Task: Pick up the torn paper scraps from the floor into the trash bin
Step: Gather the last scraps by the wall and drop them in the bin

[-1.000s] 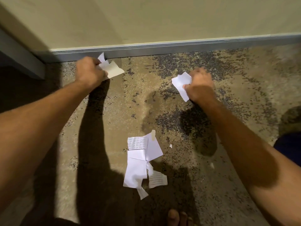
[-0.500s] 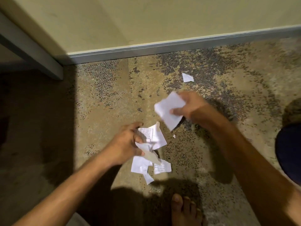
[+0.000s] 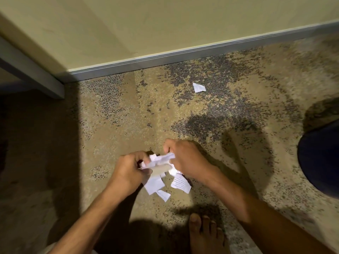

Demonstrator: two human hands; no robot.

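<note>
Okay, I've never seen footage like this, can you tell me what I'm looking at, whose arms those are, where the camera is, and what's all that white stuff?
There is no machine here. The picture comes from a wide-angle camera worn on a person's head, looking down, so the arms are the wearer's own. The left hand and right hand meet over a carpeted floor, their fingers curled round a crumpled bunch of paper scraps. Under the hands, more torn scraps lie on the carpet, some printed. One small scrap lies apart, nearer the wall's baseboard. The wearer's bare foot shows at the bottom. A dark rounded object sits at the right edge; I cannot tell what it is.
</note>
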